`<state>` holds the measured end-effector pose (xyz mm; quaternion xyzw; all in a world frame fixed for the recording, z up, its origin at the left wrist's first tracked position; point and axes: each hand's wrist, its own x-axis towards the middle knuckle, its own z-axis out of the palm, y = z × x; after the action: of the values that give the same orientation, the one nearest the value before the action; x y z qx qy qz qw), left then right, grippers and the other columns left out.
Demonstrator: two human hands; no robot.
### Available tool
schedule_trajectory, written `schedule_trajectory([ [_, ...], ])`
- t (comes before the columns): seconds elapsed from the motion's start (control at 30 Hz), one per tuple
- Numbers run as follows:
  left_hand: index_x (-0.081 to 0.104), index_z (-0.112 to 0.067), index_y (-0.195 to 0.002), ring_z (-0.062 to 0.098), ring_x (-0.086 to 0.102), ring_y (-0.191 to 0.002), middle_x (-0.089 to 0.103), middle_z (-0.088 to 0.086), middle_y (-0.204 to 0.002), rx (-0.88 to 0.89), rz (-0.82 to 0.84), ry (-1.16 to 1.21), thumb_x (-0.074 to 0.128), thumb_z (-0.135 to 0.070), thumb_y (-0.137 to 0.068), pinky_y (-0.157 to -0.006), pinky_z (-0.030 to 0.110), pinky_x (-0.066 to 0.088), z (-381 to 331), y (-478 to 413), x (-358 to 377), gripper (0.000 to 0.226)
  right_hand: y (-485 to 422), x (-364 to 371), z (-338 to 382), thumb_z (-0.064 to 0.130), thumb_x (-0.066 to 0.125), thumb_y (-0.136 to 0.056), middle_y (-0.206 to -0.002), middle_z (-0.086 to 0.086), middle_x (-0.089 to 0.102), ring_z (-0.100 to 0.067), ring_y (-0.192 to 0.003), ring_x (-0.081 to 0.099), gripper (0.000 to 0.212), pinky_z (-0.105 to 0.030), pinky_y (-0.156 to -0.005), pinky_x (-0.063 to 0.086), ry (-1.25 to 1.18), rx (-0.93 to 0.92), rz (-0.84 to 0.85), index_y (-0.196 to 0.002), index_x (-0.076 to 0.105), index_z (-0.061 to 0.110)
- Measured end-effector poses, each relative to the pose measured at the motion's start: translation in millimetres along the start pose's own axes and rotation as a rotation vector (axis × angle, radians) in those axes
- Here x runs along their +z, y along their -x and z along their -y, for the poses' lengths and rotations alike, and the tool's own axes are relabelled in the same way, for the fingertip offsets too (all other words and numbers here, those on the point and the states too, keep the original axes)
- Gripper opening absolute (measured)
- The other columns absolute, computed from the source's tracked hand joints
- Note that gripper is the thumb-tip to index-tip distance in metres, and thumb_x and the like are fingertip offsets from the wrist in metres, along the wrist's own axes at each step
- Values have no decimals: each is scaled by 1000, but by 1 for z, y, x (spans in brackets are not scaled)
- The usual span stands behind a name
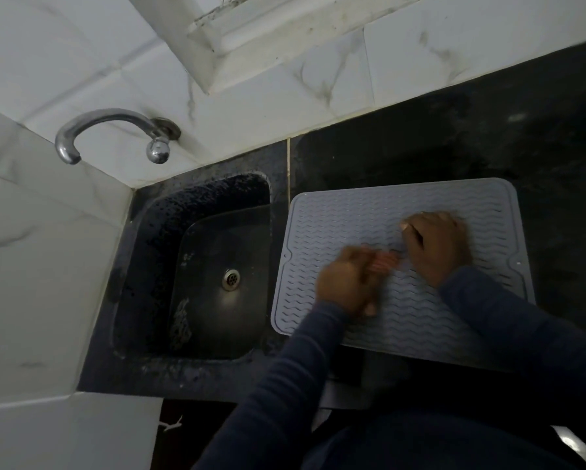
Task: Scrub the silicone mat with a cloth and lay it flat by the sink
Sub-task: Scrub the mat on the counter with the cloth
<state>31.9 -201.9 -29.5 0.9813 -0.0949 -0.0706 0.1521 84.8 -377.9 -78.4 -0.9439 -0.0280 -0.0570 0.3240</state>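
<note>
Dark tabletop (pixel 488 140) below white marbled tiles (pixel 81 45). Grey wavy-ribbed mat (pixel 339 225) flat on it, just right of the sink (pixel 156 252), left edge near the sink's rim. Left hand (pixel 347 283), motion-blurred, gripping an orange cloth (pixel 385 261) against the mat's middle. Right hand (pixel 437 245) palm-down on the mat just beside the cloth, thumb out to the left; fingers flat or curled, cannot tell. Dark blue sleeves (pixel 509 320) across the mat's near edge. Steel drain (pixel 231 279) in the sink's bottom; chrome tap (pixel 105 118) on the wall above.
</note>
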Motion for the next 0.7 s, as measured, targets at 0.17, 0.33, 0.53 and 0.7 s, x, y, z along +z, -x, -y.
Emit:
schedule_trajectory([
  [0.17, 54, -29, -128, 17, 59, -85, 54, -7, -110, -69, 11, 58, 48, -46, -94, -70, 27, 51, 7, 2, 0, 38, -13, -7, 6, 27, 48, -95, -83, 0, 57, -31, -93, 54, 22, -46, -93, 33, 1, 40, -20, -84, 64, 17],
  [0.33, 60, -32, -119, 28, 62, -96, 53, 0, -114, -472, -115, -9, 50, -62, -87, -82, 40, 51, 114, 11, -30, 45, -2, 5, 0, 35, 45, -90, -136, -16, 49, -33, -134, 34, 42, -48, -117, 7, 102, -64, 48, -122, 60, 12],
  [0.53, 59, -23, -121, 17, 55, -89, 53, 1, -114, -103, -94, 27, 49, -48, -93, -77, 31, 48, 22, -3, -6, 38, -11, 11, 4, 38, 31, -100, -152, -14, 35, -29, -144, 22, 48, -50, -119, 5, 264, -14, 143, -139, 46, 15],
  [0.7, 61, -12, -115, 35, 60, -81, 52, 12, -120, 7, 22, 1, 52, -39, -93, -66, 40, 49, -31, -4, 21, 36, -14, 12, -3, 27, 32, -97, -149, -10, 40, -27, -144, 24, 46, -47, -119, 7, 235, -17, 119, -138, 48, 14],
])
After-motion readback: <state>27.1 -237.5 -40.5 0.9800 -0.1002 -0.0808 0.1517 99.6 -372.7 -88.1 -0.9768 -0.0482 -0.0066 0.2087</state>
